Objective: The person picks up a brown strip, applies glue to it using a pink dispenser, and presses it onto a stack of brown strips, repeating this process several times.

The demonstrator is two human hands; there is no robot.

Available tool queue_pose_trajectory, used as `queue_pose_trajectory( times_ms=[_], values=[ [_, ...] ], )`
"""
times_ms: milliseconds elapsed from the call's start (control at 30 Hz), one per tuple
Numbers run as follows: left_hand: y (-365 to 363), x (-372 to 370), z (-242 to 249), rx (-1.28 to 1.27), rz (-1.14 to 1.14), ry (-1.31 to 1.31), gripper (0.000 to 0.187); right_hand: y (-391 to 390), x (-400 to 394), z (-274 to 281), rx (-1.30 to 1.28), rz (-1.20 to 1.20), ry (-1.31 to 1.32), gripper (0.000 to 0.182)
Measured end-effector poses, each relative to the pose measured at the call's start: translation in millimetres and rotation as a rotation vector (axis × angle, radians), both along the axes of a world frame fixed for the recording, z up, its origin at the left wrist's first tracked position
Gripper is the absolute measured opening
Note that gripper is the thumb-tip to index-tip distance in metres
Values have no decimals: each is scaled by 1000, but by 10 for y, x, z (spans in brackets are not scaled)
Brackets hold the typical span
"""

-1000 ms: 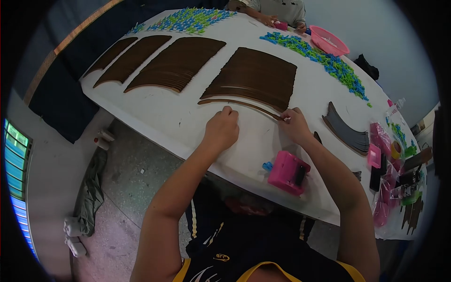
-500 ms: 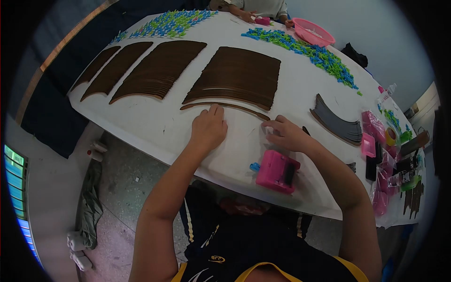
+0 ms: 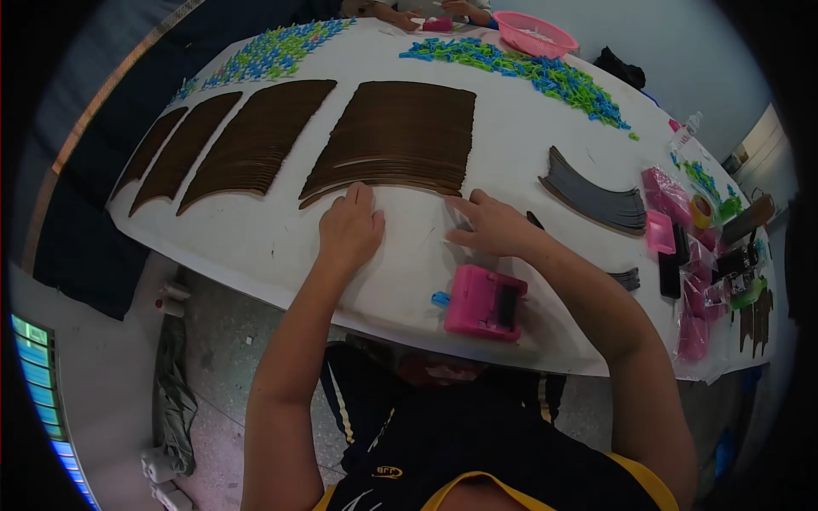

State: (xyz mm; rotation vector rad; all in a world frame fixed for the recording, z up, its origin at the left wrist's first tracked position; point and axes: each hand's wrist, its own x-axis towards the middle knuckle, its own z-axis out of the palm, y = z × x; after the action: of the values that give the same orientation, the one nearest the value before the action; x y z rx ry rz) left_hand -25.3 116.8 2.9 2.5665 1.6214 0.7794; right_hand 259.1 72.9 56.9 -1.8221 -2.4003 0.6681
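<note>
Thin, curved brown strips lie side by side in a wide fan-like row (image 3: 400, 123) on the white table. The nearest brown strip (image 3: 396, 184) rests along the front edge of that row, with a narrow gap at its left part. My left hand (image 3: 351, 228) touches the front of this strip near its middle, fingers stretched forward and thumb apart. At the strip's right end, my right hand (image 3: 496, 225) touches it with an extended index finger, the other fingers spread. A pink box (image 3: 484, 302) with a dark panel and a blue piece at its left side sits in front of my right hand.
More brown strip rows (image 3: 256, 140) lie left. Blue and green small pieces (image 3: 528, 72) spread across the back, beside a pink basket (image 3: 535, 36). Grey curved strips (image 3: 596, 196) and pink bagged items (image 3: 694, 332) are right. Another person's hands (image 3: 460, 10) work at the far edge.
The nearest brown strip has moved away from me, up against the row, with both hands following it. My left fingers have straightened. The view has shifted slightly.
</note>
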Motion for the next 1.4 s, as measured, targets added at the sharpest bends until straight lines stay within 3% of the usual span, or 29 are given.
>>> queue_pose_trajectory(
  times_ms=[733,1100,1400],
  values=[
    [21,-1,-62,-5,49,11,44,95,-31,-29,-26,-37,-43,84],
    [-65,-99,-90,57,70,-19,31,89,-62,-8,-23,-36,-51,81],
    [-169,-521,-65,28,249,34,34,62,61,-1,-31,-18,14,78]
  ],
)
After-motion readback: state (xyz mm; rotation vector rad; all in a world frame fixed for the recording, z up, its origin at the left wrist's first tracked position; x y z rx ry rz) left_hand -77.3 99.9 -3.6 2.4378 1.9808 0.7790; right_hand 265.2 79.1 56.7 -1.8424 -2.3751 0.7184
